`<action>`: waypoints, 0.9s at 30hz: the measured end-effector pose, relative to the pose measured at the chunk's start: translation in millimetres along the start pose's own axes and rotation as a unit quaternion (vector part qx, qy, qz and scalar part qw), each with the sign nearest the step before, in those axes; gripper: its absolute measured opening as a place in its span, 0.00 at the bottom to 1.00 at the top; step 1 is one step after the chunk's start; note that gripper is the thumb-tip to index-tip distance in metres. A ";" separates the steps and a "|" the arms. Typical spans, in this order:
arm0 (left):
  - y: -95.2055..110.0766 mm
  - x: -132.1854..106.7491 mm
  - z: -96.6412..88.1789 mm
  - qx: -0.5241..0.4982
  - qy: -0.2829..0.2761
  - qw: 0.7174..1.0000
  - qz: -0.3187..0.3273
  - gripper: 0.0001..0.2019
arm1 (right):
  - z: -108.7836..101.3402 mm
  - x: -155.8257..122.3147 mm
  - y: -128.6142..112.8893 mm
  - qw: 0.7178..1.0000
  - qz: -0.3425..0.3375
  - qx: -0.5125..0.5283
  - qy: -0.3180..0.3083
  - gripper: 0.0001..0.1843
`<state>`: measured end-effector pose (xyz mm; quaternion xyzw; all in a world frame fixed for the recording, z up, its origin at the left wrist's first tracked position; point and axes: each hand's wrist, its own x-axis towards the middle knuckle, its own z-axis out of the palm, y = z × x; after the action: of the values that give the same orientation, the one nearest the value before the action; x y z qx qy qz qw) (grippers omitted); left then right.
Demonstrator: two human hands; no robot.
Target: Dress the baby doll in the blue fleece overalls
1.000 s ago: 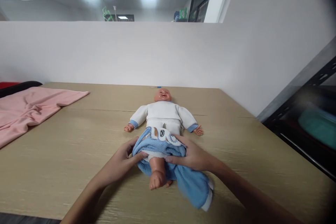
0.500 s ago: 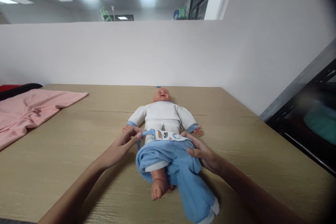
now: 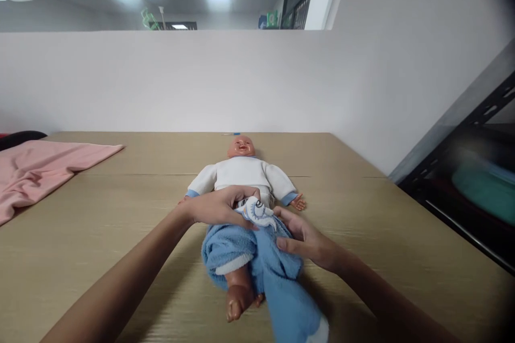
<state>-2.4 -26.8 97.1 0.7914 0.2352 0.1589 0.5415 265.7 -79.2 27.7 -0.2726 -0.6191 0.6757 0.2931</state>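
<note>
A baby doll lies on its back on the table, head at the far side, in a white long-sleeved top with blue cuffs. Blue fleecy overalls with white trim cover its lower body. One foot sticks out of a bunched leg; the other trouser leg hangs flat toward me. My left hand is closed on the overalls' white printed bib, which is folded between thumb and fingers. My right hand pinches the overalls' upper edge on the right side.
A pink cloth is spread on the wooden table at the left, beside a black-rimmed object. A small blue-tipped item lies by the wall behind the doll. At the right stands a black metal rack with a teal item.
My left hand has moved right, from the overalls' blue strap onto the bib, which is now crumpled. My right hand keeps its hold. The camera view has shifted slightly.
</note>
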 end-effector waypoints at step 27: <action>-42.8 -4.4 11.3 -0.093 -0.084 0.991 -0.054 0.19 | 15.8 -7.4 -12.6 0.984 0.095 -0.026 0.151 0.35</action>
<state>-8.9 -25.1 53.2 0.7339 0.2154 0.0835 0.6387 259.9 -94.5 41.6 -0.4364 -0.5564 0.6352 0.3106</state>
